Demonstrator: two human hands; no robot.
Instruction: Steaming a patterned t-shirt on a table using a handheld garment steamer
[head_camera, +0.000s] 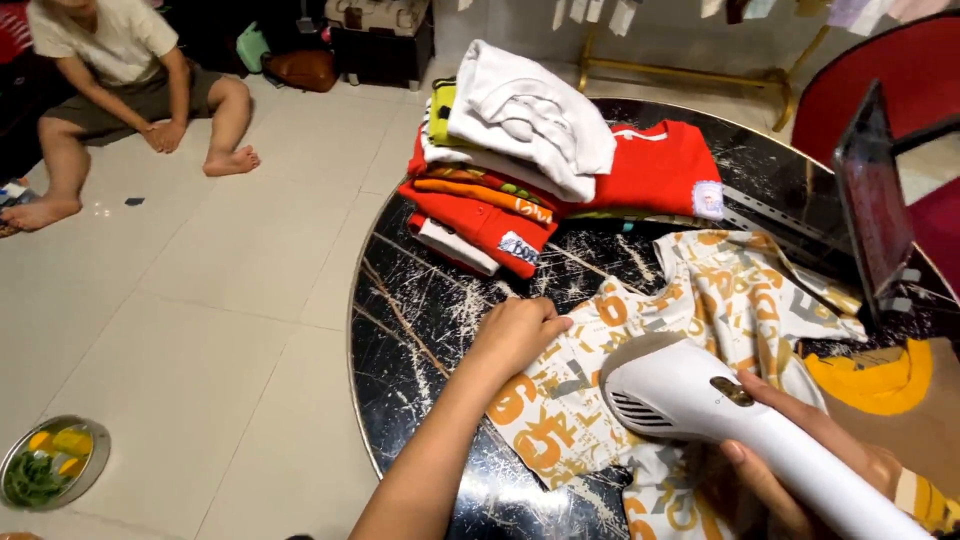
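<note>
A person presses a white handheld garment steamer (700, 400) onto a cream shirt printed with orange and grey letters (690, 300), spread flat on a round black marble-patterned table (420, 320) in the centre of the frame. The right hand (800, 460), at lower right, wraps its fingers around the steamer's handle; the left hand (515, 335), at centre, lies with fingers curled on the shirt's edge, pinning the cloth down.

By the look of it, the smoothing pass is under way (the head sits on the shirt's lower middle), and a further stroke would call for keeping the cloth taut while the head slides over unpressed fabric.

The steamer's long axis runs diagonally from the lower right corner up toward the centre, its head pointing up and left. The shirt lies with its long axis tilted from lower left to upper right.

A pile of folded clothes (520, 160), red, orange and white, sits at the table's upper edge. Another person (130, 90) sits on the tiled floor at upper left; a metal dish (50, 462) rests at lower left.
</note>
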